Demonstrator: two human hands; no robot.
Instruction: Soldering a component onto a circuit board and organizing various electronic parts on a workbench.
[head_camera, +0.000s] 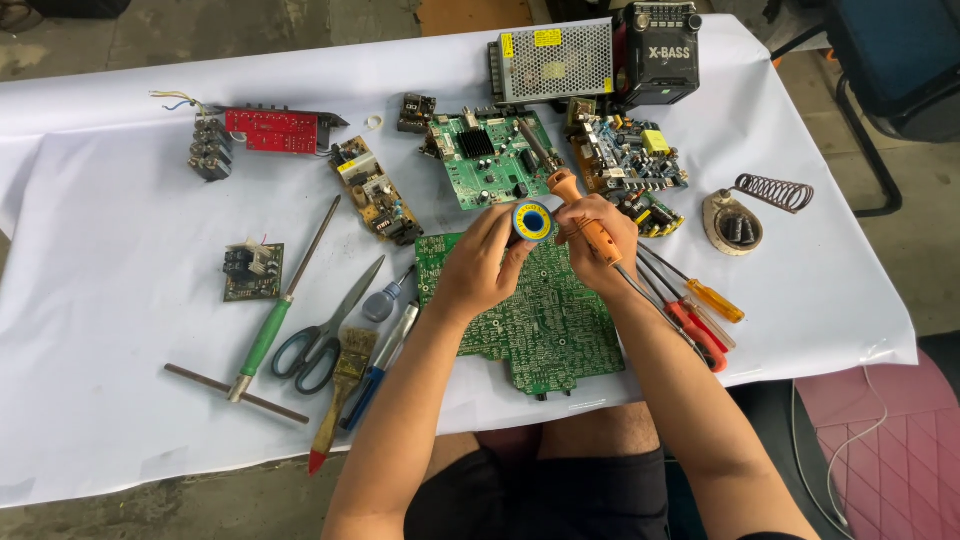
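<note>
At the middle of the table (120, 300), above the large green circuit board (530, 320): your left hand (478, 268), fingers clamped on a blue solder spool (532, 221) with a yellow core; your right hand (600, 235), fingers closed round an orange-handled soldering iron (585, 215). Step, as judged: readying solder against the iron. Next move calls for a free solder end brought steadily to the tip.
</note>
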